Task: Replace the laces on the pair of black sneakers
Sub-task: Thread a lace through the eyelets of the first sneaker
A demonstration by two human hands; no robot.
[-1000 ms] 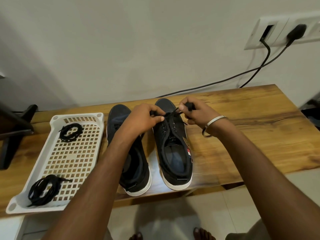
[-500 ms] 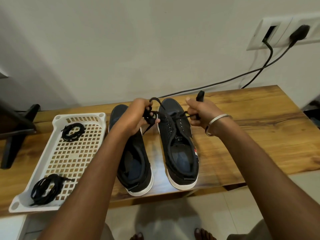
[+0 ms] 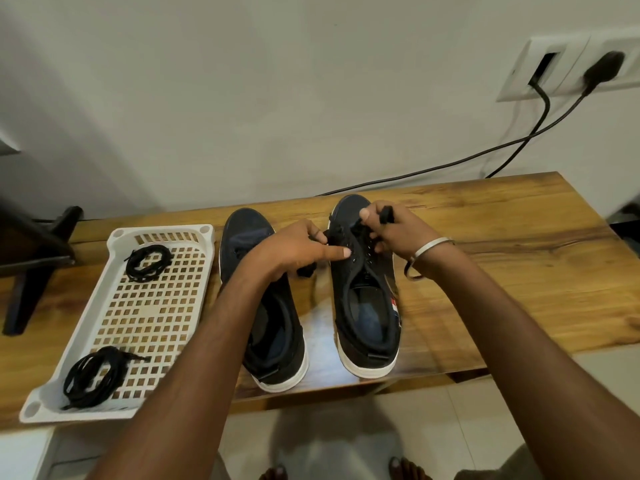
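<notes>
Two black sneakers with white soles stand side by side on the wooden table (image 3: 519, 271), toes toward the wall. The left sneaker (image 3: 270, 327) is partly hidden under my left forearm. Over the right sneaker (image 3: 367, 306) both hands work a black lace (image 3: 332, 235) near the toe eyelets. My left hand (image 3: 298, 249) holds one part of the lace in its curled fingers, and a bunch of it hangs below the palm. My right hand (image 3: 394, 228), with a silver bangle at the wrist, grips the other end bunched in its fingers.
A white perforated tray (image 3: 117, 344) lies left of the shoes with two coiled black laces, one at its far end (image 3: 149, 263) and one at its near end (image 3: 91, 377). A dark stand (image 3: 38, 258) sits at far left. Black cables (image 3: 485, 157) run from wall sockets.
Both hands have dropped from a raised pull back down close over the right sneaker's toe eyelets, and the lace is bunched tighter in each hand.
</notes>
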